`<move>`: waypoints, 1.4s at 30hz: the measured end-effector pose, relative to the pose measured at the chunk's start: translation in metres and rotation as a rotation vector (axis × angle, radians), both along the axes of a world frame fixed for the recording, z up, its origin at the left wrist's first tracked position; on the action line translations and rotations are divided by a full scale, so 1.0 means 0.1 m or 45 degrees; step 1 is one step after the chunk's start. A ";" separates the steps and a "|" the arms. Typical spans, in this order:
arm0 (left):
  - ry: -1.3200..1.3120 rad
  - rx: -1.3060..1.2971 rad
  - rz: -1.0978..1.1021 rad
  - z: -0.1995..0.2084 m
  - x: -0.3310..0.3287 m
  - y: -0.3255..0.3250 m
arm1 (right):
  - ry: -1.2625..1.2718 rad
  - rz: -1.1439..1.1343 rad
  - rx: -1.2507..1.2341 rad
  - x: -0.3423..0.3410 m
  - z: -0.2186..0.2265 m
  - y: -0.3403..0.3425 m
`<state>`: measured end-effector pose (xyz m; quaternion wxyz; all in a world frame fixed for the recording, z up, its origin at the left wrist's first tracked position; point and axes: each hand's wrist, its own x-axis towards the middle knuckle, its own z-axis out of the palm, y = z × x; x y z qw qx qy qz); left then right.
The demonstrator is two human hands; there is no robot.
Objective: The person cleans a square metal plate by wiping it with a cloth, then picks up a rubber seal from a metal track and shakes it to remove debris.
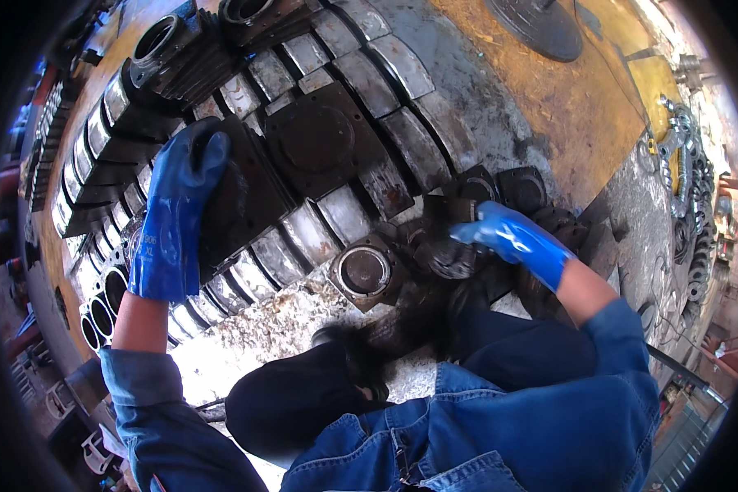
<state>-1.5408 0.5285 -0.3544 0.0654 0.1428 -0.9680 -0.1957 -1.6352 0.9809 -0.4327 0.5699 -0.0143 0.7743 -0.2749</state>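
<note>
My left hand (190, 160), in a long blue rubber glove, is closed over the upper left edge of a dark rectangular metal block (242, 184). The block leans or lies on rows of silvery curved metal pieces (279, 254). My right hand (512, 234), gloved the same way, is bent over a dark round metal part (451, 258) that is smeared by motion; the fingertips are partly blurred. Just left of it sits a square-flanged cylinder (364, 272) with a round bore facing up. Beyond my left hand lies another dark square plate (316, 139) with a circular mark.
Two finned cylinders (156, 41) stand at the far left. Dark flanged parts (522, 190) crowd around my right hand. A round black base (541, 29) rests on the yellowish floor (566, 98). Chains and metal rings (685, 180) lie along the right. My knees (291, 402) are close in front.
</note>
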 end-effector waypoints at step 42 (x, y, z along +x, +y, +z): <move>0.062 0.096 -0.122 -0.01 -0.03 -0.02 | 1.364 0.620 -0.867 -0.54 -0.13 -1.44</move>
